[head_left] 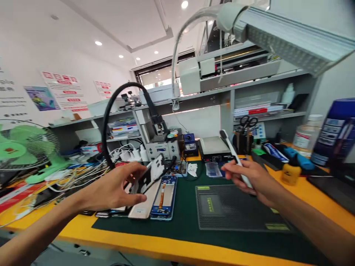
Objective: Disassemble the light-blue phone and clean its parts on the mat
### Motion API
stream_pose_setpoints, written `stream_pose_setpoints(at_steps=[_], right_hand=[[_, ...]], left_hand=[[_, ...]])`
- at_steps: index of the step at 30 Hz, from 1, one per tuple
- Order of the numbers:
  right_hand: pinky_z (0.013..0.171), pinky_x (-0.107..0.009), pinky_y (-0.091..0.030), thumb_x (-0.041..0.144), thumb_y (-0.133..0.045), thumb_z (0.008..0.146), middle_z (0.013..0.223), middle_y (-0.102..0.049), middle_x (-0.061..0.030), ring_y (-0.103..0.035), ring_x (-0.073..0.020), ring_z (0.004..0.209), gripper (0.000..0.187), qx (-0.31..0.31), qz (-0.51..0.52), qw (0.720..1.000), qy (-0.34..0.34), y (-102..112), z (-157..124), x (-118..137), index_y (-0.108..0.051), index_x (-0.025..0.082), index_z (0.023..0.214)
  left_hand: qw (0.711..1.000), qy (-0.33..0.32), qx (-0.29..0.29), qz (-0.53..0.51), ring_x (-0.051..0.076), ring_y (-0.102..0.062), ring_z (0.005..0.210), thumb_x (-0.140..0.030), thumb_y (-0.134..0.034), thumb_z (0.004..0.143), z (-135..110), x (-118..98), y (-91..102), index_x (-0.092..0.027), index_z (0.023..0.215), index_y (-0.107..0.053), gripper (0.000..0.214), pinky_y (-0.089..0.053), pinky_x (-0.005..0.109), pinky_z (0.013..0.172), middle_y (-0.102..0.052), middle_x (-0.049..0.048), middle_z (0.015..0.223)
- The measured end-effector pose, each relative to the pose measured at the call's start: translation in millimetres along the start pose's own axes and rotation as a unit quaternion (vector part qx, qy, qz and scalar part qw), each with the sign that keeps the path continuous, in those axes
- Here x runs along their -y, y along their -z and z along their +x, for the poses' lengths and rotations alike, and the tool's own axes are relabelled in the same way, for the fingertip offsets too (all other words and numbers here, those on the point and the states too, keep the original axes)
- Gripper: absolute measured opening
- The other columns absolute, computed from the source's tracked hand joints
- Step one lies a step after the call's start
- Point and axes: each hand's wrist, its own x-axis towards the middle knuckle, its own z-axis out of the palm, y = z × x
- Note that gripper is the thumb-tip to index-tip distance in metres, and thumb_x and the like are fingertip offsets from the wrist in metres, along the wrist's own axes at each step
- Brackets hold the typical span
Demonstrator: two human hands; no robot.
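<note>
My left hand grips a thin black-and-white phone part by its near end, tilted up above the mat. Its exact kind I cannot make out. Below it lie a pale gold phone panel and, beside that, a blue phone frame with an orange flex cable inside. In my right hand is a white-handled toothbrush-like brush, dark bristles upward, held over the far edge of a dark ribbed work pad.
A green mat covers the yellow bench. A black hose arches at the left, near cables and a green fan. At the back stand a soldering station and a flat heating plate. Bottles and a yellow container stand right.
</note>
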Motion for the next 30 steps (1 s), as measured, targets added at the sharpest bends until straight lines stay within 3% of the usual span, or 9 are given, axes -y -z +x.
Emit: stream_pose_setpoints(at_steps=[2,4,9,13,17,24,28,30], right_hand=[[0.033,-0.016,-0.022,0.044,-0.059,0.100,0.048,-0.043,0.0101,-0.028,-0.0032,0.035,0.038,0.025,0.008,1.000,0.000,6.5,1.1,-0.2,-0.063,0.014,0.077],[0.033,-0.017,-0.021,0.044,-0.060,0.099,0.047,-0.042,0.0100,-0.027,-0.0030,0.035,0.038,0.027,0.013,1.000,0.006,9.6,5.9,-0.9,-0.063,0.013,0.076],[0.032,-0.015,-0.024,0.040,-0.059,0.101,0.055,-0.044,0.0109,-0.029,-0.0025,0.035,0.032,0.023,0.004,1.000,-0.004,15.6,13.4,-4.4,-0.061,0.014,0.082],[0.033,-0.015,-0.026,0.040,-0.059,0.101,0.058,-0.047,0.0099,-0.031,-0.0024,0.036,0.030,0.038,-0.004,0.999,-0.020,20.5,13.1,-3.6,-0.062,0.013,0.087],[0.032,-0.015,-0.024,0.041,-0.059,0.101,0.058,-0.047,0.0098,-0.030,-0.0023,0.036,0.031,0.053,-0.014,0.998,-0.038,27.3,15.1,-1.7,-0.063,0.013,0.087],[0.033,-0.016,-0.023,0.041,-0.063,0.096,0.059,-0.053,0.0063,-0.031,-0.0033,0.038,0.030,0.058,-0.031,0.995,-0.077,29.3,20.7,-8.9,-0.066,0.014,0.084],[0.032,-0.018,-0.020,0.042,-0.067,0.091,0.047,-0.045,0.0067,-0.028,-0.0046,0.037,0.030,0.066,-0.045,0.991,-0.104,24.0,19.7,-8.9,-0.069,0.015,0.079],[0.032,-0.017,-0.020,0.039,-0.067,0.091,0.048,-0.049,0.0053,-0.028,-0.0039,0.036,0.027,0.063,-0.054,0.990,-0.115,23.8,18.9,-7.4,-0.069,0.015,0.080]], left_hand=[[0.992,-0.057,0.099,-0.061,0.026,-0.068,0.089,-0.061,-0.075,0.066,15.7,-24.5,-18.7,-0.033,0.119,-0.067,0.061,-0.053,0.032,0.072,-0.071,0.0027,0.105],[0.973,-0.105,0.172,-0.112,0.026,-0.067,0.087,-0.060,-0.071,0.071,31.5,-46.5,-39.3,-0.032,0.116,-0.068,0.053,-0.051,0.031,0.070,-0.072,0.0029,0.103],[0.929,-0.168,0.261,-0.202,0.024,-0.066,0.087,-0.055,-0.071,0.076,65.3,-87.5,-83.5,-0.028,0.121,-0.067,0.052,-0.051,0.031,0.070,-0.072,0.0049,0.100],[0.905,-0.196,0.288,-0.244,0.026,-0.064,0.101,-0.058,-0.068,0.081,83.2,-103.4,-99.6,-0.024,0.127,-0.064,0.058,-0.052,0.032,0.080,-0.069,0.0085,0.115],[0.892,-0.204,0.304,-0.264,0.025,-0.064,0.102,-0.055,-0.065,0.086,94.2,-109.7,-107.0,-0.022,0.127,-0.064,0.052,-0.050,0.032,0.082,-0.069,0.0092,0.118],[0.897,-0.182,0.304,-0.265,0.024,-0.062,0.099,-0.047,-0.058,0.092,94.1,-112.5,-110.6,-0.020,0.125,-0.065,0.043,-0.046,0.031,0.079,-0.070,0.0072,0.115],[0.903,-0.168,0.300,-0.258,0.023,-0.061,0.094,-0.048,-0.055,0.095,93.6,-113.1,-112.4,-0.022,0.124,-0.065,0.041,-0.042,0.031,0.073,-0.071,0.0061,0.111],[0.899,-0.165,0.305,-0.266,0.023,-0.060,0.091,-0.050,-0.054,0.095,95.3,-112.4,-114.5,-0.022,0.121,-0.066,0.040,-0.041,0.031,0.073,-0.071,0.0051,0.106]])
